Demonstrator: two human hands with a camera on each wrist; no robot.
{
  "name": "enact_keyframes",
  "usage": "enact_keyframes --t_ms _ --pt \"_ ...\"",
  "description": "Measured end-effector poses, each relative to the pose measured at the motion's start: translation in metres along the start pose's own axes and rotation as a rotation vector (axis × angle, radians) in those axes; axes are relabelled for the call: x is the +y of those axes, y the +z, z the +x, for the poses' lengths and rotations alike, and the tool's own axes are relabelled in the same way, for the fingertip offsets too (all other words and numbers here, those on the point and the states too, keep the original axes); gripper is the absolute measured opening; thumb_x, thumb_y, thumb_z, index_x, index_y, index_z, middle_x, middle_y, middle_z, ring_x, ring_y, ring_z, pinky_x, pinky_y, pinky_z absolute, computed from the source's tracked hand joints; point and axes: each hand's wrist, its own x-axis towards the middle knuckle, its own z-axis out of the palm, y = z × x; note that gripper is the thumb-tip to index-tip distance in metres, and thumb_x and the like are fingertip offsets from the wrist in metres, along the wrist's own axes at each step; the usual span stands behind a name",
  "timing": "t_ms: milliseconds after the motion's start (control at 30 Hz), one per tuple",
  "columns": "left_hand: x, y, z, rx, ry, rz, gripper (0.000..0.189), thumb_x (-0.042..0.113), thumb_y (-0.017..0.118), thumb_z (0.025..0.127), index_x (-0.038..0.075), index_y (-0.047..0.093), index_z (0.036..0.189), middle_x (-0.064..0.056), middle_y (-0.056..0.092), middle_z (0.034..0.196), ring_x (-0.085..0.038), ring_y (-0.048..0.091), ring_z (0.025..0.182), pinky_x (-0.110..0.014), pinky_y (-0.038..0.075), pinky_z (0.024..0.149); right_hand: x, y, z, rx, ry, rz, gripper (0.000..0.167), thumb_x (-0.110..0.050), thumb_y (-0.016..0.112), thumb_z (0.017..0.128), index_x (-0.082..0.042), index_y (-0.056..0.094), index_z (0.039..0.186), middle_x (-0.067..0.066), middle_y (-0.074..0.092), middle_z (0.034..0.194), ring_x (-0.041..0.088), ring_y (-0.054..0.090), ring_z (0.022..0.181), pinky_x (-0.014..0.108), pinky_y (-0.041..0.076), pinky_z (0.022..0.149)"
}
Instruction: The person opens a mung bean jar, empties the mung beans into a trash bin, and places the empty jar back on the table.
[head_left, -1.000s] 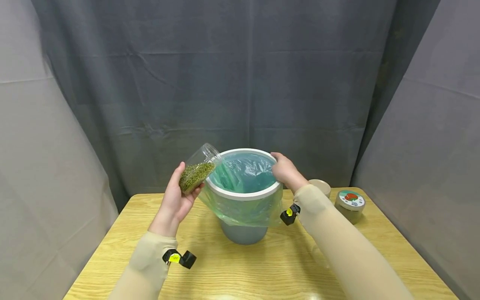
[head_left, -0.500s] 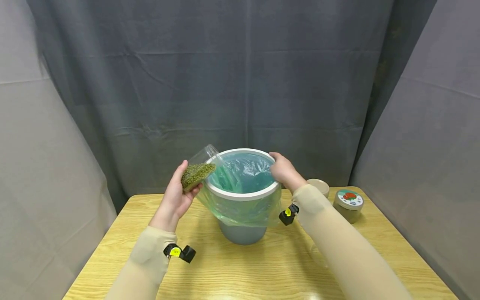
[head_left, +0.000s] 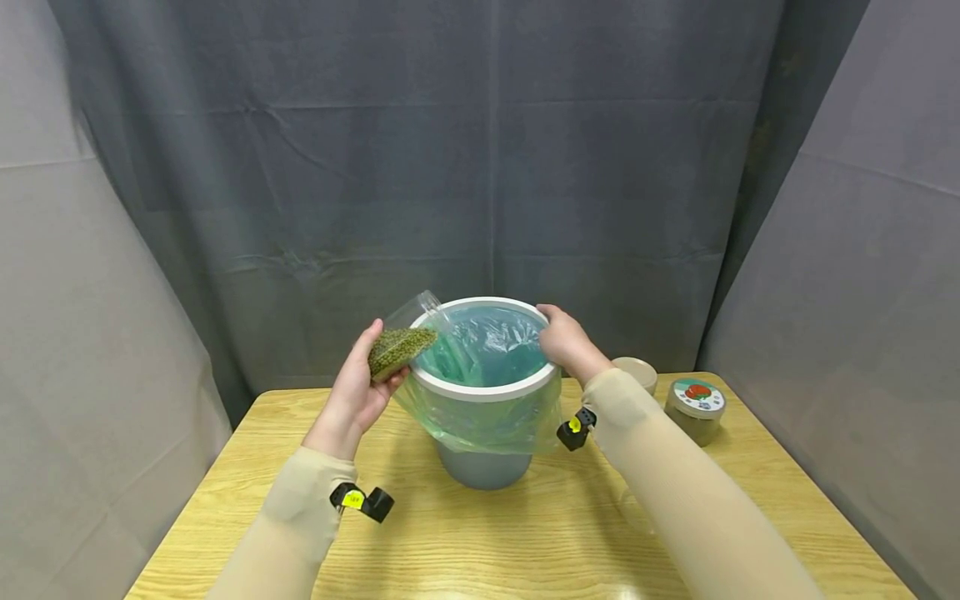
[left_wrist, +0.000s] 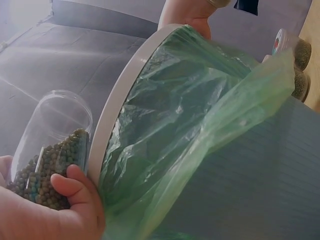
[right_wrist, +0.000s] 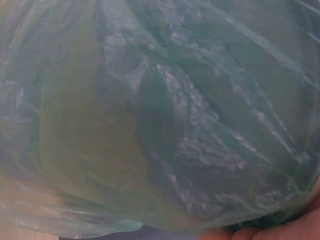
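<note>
My left hand [head_left: 356,400] grips a clear plastic jar [head_left: 408,312], part filled with small green beans [head_left: 400,351]. The jar lies tilted, its mouth at the left rim of a grey bin [head_left: 483,472] with a white rim ring [head_left: 480,392]. The beans slope inside toward the mouth; none show falling. A thin green bin bag [head_left: 487,421] lines the bin and folds down outside it. My right hand [head_left: 567,342] grips the bin's right rim, with the bag under it. In the right wrist view the bag [right_wrist: 200,125] fills most of the picture, with fingers at the lower right.
A lidded jar [head_left: 696,408] with a red fruit picture on top stands at the right of the wooden table [head_left: 480,550]. A second jar with a pale lid [head_left: 636,372] is partly hidden behind my right forearm. Grey curtains [head_left: 375,167] surround the table.
My left hand has shifted slightly right and tipped the jar further, so the beans spread more toward its mouth. The right hand keeps its grip on the rim.
</note>
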Motion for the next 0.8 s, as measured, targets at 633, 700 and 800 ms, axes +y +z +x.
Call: enact_keyframes --t_ms 633,700,800 --pt "0.0018 -0.0039 0.0036 0.026 -0.005 0.065 0.03 0.046 0.045 0.107 0.017 0.052 0.109 0.003 0.059 0.088 -0.01 0.057 0.066 -0.015 0.04 0.059 0.0004 0.0019 0.0026 0.013 0.005 -0.001 0.066 0.005 0.031 0.099 -0.008 0.023 0.163 0.018 0.031 0.166 0.034 0.044 0.144 0.047 0.047 0.113" --pt "0.0024 -0.0044 0.0033 0.025 0.002 0.089 0.03 0.046 0.045 0.107 0.017 0.054 0.106 0.003 0.06 0.086 -0.01 0.057 0.064 -0.015 0.04 0.057 0.0004 0.0018 0.0028 0.013 0.006 -0.001 0.067 0.005 0.031 0.098 -0.008 0.023 0.163 0.018 0.031 0.166 0.034 0.044 0.144 0.047 0.047 0.113" --pt "0.0034 -0.0046 0.0021 0.017 0.006 0.118 0.03 0.046 0.047 0.107 0.018 0.056 0.105 0.003 0.061 0.083 -0.009 0.058 0.063 -0.016 0.04 0.055 0.0007 0.0018 0.0023 0.015 0.005 -0.005 0.067 0.006 0.031 0.098 -0.008 0.023 0.163 0.019 0.031 0.165 0.034 0.044 0.143 0.047 0.047 0.112"
